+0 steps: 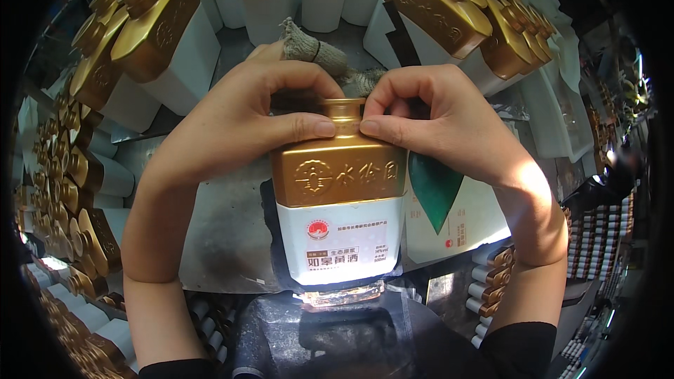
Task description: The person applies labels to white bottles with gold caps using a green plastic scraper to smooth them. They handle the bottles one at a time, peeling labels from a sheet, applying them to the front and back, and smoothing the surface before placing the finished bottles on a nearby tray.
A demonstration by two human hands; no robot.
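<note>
In front of me is a flat-sided bottle [340, 182] with a gold shoulder and neck and a white lower body bearing printed decals. Its neck points away from me and its printed face is turned up toward me. My left hand [281, 109] grips the neck from the left, thumb in front and index finger behind. From the other side, my right hand [421, 109] pinches at the neck with thumb and bent fingers. Below my right palm a green pointed scraper [434, 193] sticks out; whether that hand holds it is hidden. A rolled grey cloth [316, 52] lies just beyond the neck.
Several gold-and-white bottles [165, 42] stand along the far side and at left, with more [449, 10] at far right. A pale decal sheet [463, 224] lies right of my bottle on the grey table [225, 224]. Many more bottles [597, 238] fill the lower right.
</note>
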